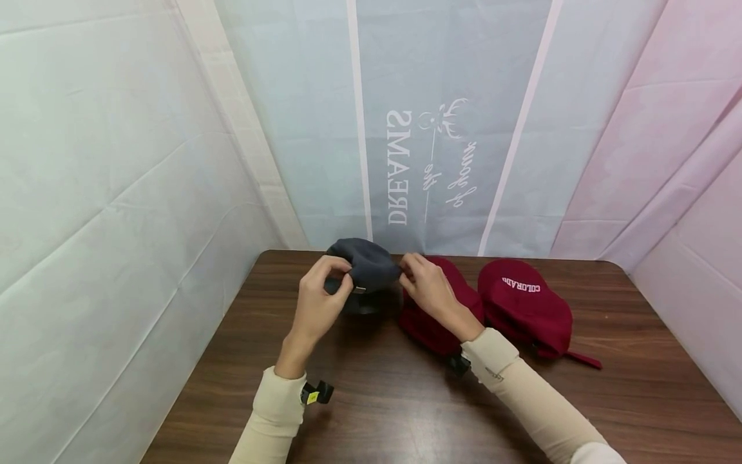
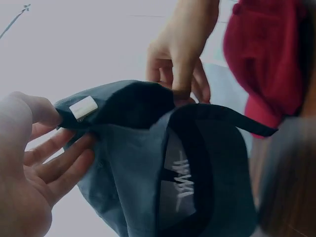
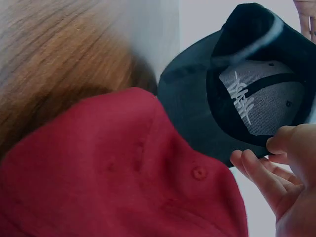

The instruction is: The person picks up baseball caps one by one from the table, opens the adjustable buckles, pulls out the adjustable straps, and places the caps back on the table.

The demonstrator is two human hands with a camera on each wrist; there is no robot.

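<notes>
A dark blue-grey baseball cap (image 1: 371, 261) is held above the far part of the table by both hands. My left hand (image 1: 320, 293) pinches its edge on the left side, thumb against fingers, close to a small white tag (image 2: 84, 108). On the other side my right hand (image 1: 430, 287) pinches the cap's rim. In the right wrist view this grip is near where the brim (image 3: 185, 98) meets the crown. The cap's hollow faces that camera, showing light stitched lettering (image 3: 240, 100) inside.
Two dark red caps lie on the brown wooden table (image 1: 371, 399): one (image 1: 426, 328) partly under my right forearm, the other (image 1: 522, 303) to its right with COLORADO lettering and a strap. Behind the table hangs a pale printed cloth (image 1: 440, 64); white cloth (image 1: 116, 161) flanks the left.
</notes>
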